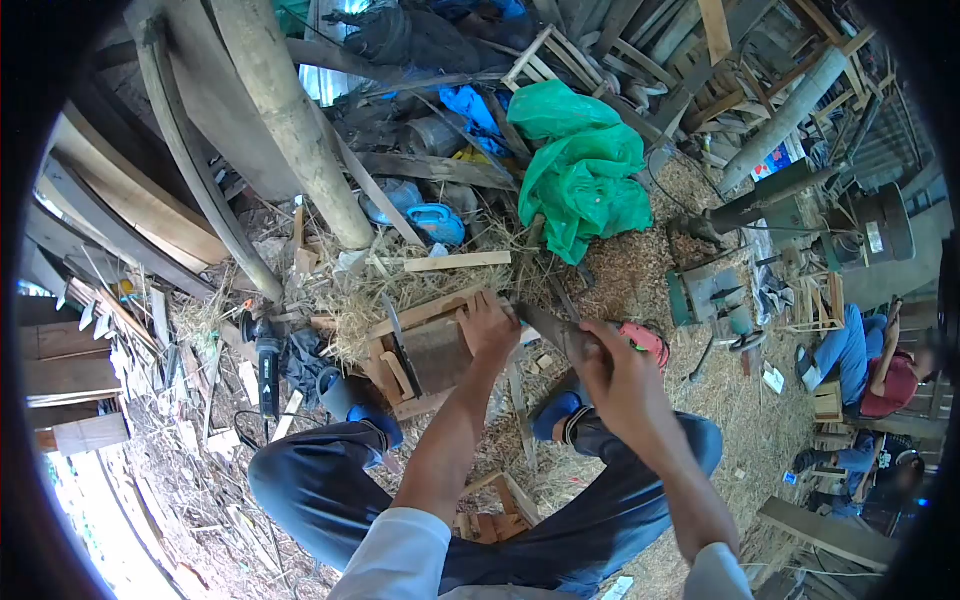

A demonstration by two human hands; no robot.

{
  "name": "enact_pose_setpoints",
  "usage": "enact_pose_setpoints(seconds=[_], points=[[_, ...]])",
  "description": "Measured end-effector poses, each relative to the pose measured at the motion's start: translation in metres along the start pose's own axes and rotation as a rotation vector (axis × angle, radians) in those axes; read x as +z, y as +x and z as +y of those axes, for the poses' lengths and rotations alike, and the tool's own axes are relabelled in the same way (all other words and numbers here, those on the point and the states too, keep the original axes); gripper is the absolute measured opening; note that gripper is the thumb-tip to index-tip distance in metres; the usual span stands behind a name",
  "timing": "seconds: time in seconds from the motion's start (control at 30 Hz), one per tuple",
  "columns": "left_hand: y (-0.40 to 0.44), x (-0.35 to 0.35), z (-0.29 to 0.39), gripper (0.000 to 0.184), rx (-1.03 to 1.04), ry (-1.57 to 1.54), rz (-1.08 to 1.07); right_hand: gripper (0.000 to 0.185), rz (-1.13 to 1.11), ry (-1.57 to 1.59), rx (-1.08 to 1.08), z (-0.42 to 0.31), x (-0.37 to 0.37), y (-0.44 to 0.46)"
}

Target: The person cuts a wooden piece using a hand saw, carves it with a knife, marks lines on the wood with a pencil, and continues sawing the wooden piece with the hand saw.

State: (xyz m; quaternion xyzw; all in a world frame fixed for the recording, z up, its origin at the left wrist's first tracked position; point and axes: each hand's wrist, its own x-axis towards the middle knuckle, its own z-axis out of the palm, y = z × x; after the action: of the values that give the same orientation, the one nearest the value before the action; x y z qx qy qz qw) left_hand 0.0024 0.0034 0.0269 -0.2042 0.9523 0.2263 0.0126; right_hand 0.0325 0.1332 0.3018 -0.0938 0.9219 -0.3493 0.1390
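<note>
My left hand (487,325) presses down on the far edge of a wooden workpiece (435,350), fingers bent over it. This boxy piece lies on the ground in front of my feet, with a thin grey metal strip (398,330) standing near its left side. My right hand (615,372) is closed round the near end of a dark, flat, blade-like tool (550,330). The tool's far tip comes close to my left fingers; whether it touches the wood I cannot tell. A red-pink object (645,343) lies just beyond my right hand, partly hidden.
A corded angle grinder (267,365) lies at left. Green plastic sheeting (585,165) and a loose wood strip (458,261) lie ahead. A machine with a motor (870,228) stands at right, near seated people (885,375). A small wooden frame (500,510) sits between my legs.
</note>
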Motion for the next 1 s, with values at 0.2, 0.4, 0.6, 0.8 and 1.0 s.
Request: enact_pose_setpoints(seconds=[0.2,0.4,0.6,0.8,1.0], points=[[-0.002,0.021,-0.008,0.044,0.007,-0.013,0.081,0.025,0.061,-0.079,-0.060,0.057,0.055,0.066],[-0.003,0.006,-0.004,0.054,0.002,-0.025,0.021,0.033,0.162,-0.038,-0.173,0.080,0.104,0.061],[0.003,0.009,-0.005,0.043,-0.036,0.026,-0.030,0.042,0.246,-0.019,-0.167,0.094,0.115,0.001],[-0.002,-0.003,-0.002,0.050,-0.004,0.026,-0.049,0.028,-0.032,-0.026,0.050,-0.008,-0.007,0.003],[-0.014,0.018,-0.004,0.042,0.028,0.036,0.010,0.019,0.127,-0.031,-0.090,0.068,0.065,0.067]])
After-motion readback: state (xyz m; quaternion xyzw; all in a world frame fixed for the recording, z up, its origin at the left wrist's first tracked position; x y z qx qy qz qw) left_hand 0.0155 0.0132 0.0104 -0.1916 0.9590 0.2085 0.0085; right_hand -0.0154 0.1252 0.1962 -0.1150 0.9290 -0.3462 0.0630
